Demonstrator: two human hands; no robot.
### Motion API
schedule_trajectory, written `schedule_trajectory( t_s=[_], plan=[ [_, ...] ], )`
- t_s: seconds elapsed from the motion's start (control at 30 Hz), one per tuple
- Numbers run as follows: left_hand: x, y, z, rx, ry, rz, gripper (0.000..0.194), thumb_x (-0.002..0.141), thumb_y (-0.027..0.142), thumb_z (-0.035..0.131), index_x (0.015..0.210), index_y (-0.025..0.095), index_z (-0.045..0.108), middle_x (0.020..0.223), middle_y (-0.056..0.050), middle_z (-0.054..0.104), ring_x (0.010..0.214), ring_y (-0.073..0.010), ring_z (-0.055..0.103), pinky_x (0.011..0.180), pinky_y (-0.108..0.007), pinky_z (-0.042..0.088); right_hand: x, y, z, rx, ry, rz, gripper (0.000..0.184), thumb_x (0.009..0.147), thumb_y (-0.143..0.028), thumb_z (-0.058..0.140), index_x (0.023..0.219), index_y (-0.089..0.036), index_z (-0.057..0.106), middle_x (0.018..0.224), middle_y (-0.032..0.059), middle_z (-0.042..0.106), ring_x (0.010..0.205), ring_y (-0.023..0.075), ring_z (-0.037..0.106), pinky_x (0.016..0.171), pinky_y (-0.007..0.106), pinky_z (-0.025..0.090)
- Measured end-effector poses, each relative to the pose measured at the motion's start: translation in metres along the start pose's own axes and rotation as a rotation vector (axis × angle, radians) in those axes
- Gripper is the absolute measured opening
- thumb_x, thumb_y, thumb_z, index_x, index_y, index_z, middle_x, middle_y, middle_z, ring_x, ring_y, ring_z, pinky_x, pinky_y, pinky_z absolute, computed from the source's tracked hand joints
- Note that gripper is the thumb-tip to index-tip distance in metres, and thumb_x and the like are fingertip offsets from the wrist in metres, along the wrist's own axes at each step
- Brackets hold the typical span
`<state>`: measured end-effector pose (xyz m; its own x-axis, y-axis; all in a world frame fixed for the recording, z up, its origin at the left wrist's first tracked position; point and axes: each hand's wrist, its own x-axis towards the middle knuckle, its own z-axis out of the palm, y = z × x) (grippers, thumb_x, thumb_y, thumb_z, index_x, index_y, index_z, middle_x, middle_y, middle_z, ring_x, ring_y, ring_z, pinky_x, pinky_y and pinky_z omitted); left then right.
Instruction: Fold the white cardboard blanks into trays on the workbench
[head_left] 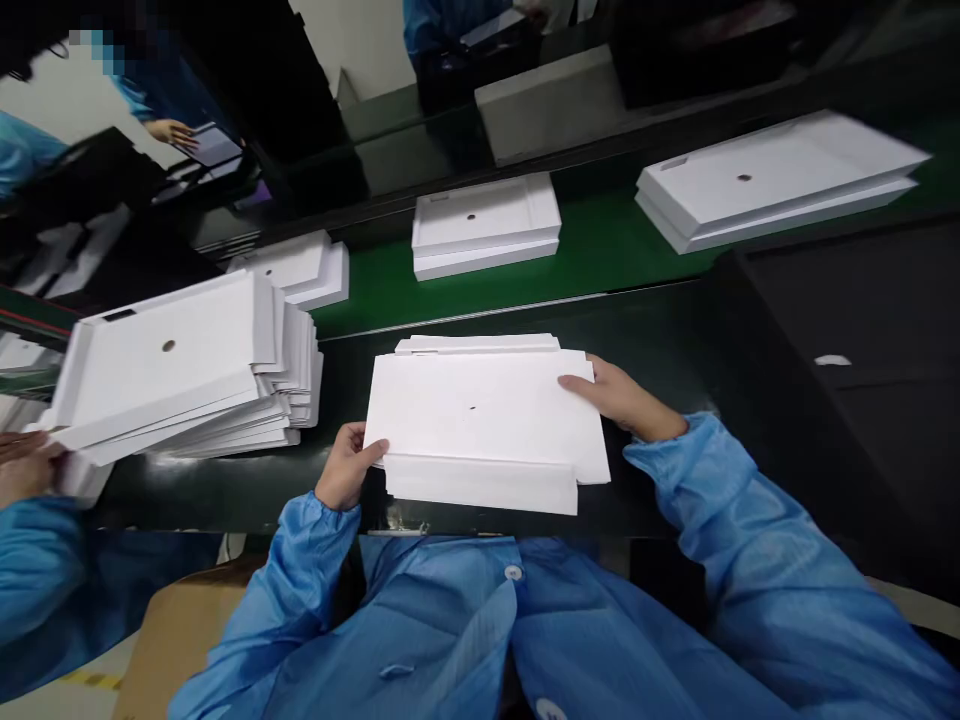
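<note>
A flat white cardboard box blank point(480, 420), with a small hole near its middle and flaps along the far and near edges, is held level over the dark table in front of me. My left hand point(349, 466) pinches its left edge, thumb on top. At the right edge my right hand point(628, 396) grips the blank, with the thumb lying on its upper face and the fingers hidden beneath. Left of the blank stands a stack of folded white trays point(169, 360), the top one having a round hole and a dark slot.
Behind the table runs a green conveyor belt point(379, 275). On it sit white trays in the middle point(487, 225), at the right point(787, 170) and at the left point(289, 262). A co-worker's hand point(26, 470) touches the stack's left side. A dark panel point(840, 300) lies at the right.
</note>
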<state>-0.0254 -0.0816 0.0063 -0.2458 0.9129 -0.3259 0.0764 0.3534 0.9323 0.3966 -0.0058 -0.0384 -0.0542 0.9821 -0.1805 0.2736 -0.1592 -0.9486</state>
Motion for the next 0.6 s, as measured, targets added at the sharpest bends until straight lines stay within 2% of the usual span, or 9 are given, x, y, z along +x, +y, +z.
schedule_trajectory(
  t_s=[0.1, 0.27, 0.4, 0.5, 0.57, 0.6],
  plan=[
    [-0.009, -0.003, -0.009, -0.043, 0.068, 0.003, 0.054, 0.057, 0.043, 0.09, 0.096, 0.021, 0.058, 0.092, 0.0, 0.07, 0.08, -0.0154, 0.065, 0.075, -0.03, 0.052, 0.02, -0.007, 0.014, 0.016, -0.045, -0.017, 0.048, 0.078, -0.049, 0.073, 0.115, -0.019, 0.067, 0.109, 0.0098, 0.074, 0.095, 0.0299, 0.069, 0.081, 0.047, 0.057],
    [-0.013, -0.006, -0.018, -0.03, 0.085, -0.02, 0.059, 0.057, 0.046, 0.09, 0.099, 0.021, 0.058, 0.096, -0.001, 0.071, 0.084, -0.0166, 0.066, 0.077, -0.029, 0.051, 0.028, -0.015, 0.03, -0.007, -0.022, -0.083, 0.043, 0.082, -0.049, 0.069, 0.114, -0.02, 0.066, 0.111, 0.0089, 0.073, 0.099, 0.0292, 0.068, 0.086, 0.046, 0.056],
    [-0.013, -0.006, -0.042, 0.077, 0.101, -0.044, 0.062, 0.058, 0.053, 0.087, 0.1, 0.02, 0.055, 0.094, -0.002, 0.069, 0.079, -0.0176, 0.065, 0.073, -0.03, 0.052, 0.031, -0.023, 0.045, -0.094, -0.04, -0.146, 0.038, 0.082, -0.044, 0.067, 0.111, -0.02, 0.067, 0.117, 0.0107, 0.071, 0.106, 0.0306, 0.066, 0.094, 0.046, 0.053],
    [-0.017, 0.007, -0.063, 0.449, 0.029, -0.039, 0.057, 0.067, 0.061, 0.077, 0.101, 0.02, 0.057, 0.09, -0.004, 0.069, 0.081, -0.0237, 0.067, 0.074, -0.037, 0.054, 0.033, -0.026, 0.055, -0.097, -0.074, -0.184, 0.039, 0.083, -0.044, 0.066, 0.114, -0.02, 0.066, 0.12, 0.011, 0.068, 0.109, 0.0307, 0.065, 0.094, 0.044, 0.053],
    [-0.022, 0.023, -0.068, 0.809, -0.009, 0.057, 0.054, 0.075, 0.059, 0.071, 0.11, 0.019, 0.061, 0.102, -0.009, 0.07, 0.096, -0.0301, 0.067, 0.085, -0.045, 0.054, 0.032, -0.024, 0.058, -0.074, -0.088, -0.19, 0.039, 0.084, -0.047, 0.064, 0.113, -0.021, 0.066, 0.117, 0.0099, 0.069, 0.107, 0.0302, 0.065, 0.091, 0.043, 0.055],
    [-0.023, 0.032, -0.066, 0.973, 0.002, 0.148, 0.055, 0.078, 0.056, 0.069, 0.117, 0.019, 0.061, 0.114, -0.011, 0.069, 0.108, -0.0327, 0.065, 0.093, -0.047, 0.052, 0.032, -0.022, 0.057, -0.062, -0.092, -0.191, 0.038, 0.085, -0.048, 0.064, 0.112, -0.022, 0.066, 0.114, 0.0092, 0.07, 0.105, 0.0298, 0.066, 0.088, 0.042, 0.055]
  ],
)
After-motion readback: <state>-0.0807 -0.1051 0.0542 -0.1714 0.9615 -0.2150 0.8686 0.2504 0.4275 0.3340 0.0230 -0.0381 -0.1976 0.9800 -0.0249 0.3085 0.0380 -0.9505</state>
